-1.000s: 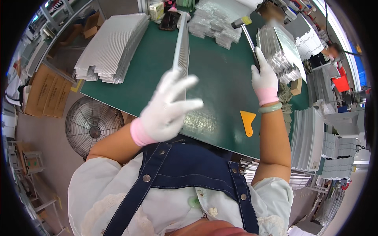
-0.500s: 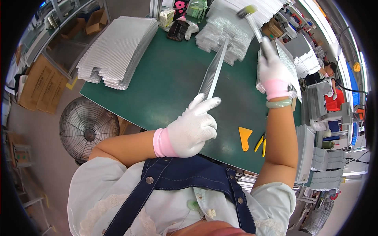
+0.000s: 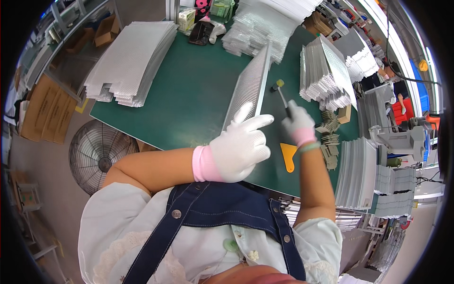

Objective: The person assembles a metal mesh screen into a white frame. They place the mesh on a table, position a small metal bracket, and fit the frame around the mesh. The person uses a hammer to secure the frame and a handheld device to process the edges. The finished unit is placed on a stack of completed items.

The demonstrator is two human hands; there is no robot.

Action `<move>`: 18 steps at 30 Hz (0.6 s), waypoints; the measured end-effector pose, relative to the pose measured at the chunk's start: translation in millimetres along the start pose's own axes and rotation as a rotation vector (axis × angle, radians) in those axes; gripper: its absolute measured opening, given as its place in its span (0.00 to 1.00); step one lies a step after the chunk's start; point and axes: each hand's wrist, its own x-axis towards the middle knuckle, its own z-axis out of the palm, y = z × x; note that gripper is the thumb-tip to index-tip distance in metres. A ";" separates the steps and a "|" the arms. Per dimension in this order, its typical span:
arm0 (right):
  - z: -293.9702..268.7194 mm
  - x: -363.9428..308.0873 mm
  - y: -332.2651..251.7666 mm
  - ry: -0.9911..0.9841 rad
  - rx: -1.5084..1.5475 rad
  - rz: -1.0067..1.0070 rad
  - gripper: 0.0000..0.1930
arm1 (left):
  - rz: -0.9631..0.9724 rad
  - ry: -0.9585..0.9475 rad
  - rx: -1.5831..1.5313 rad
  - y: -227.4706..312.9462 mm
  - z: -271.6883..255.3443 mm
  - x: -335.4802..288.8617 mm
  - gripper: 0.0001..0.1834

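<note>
My left hand (image 3: 241, 144), in a white glove with a pink cuff, grips the near end of a long ribbed metal panel (image 3: 247, 84). Its thumb lies along the panel's face and its index finger sticks out to the right. The panel stands on its long edge, leaning, and points away from me across the green table (image 3: 203, 80). Right of it, my gloved right hand (image 3: 299, 124) is closed around the handle of a small mallet (image 3: 280, 87). The mallet's dark and yellow head is a little apart from the panel's far part.
A yellow scraper (image 3: 288, 157) lies by my right wrist. Small folded metal pieces (image 3: 329, 144) are piled beyond it. Stacks of mesh sheets (image 3: 127, 61) stand at the left, with bubble wrap (image 3: 255, 33) at the back and ribbed panels (image 3: 326, 75) at the right. A floor fan (image 3: 104, 163) stands left.
My right hand has swung the mallet down and toward me, from the far right stack to beside the panel. The panel has tilted, showing more of its ribbed face.
</note>
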 end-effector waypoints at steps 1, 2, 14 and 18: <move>9.7 -19.9 -15.3 0.080 0.081 -0.217 0.32 | -0.022 0.090 0.004 0.7 4.8 8.3 0.14; 24.1 -37.4 -33.5 -0.058 0.221 -0.315 0.44 | -0.038 0.179 -0.008 1.3 14.3 19.1 0.15; -31.7 -274.9 74.3 0.946 1.342 0.606 0.25 | -0.017 -0.012 -0.034 3.1 96.4 8.5 0.41; -85.4 -342.7 156.0 1.156 1.450 0.842 0.26 | -0.380 -0.041 0.211 -20.6 94.9 -68.2 0.37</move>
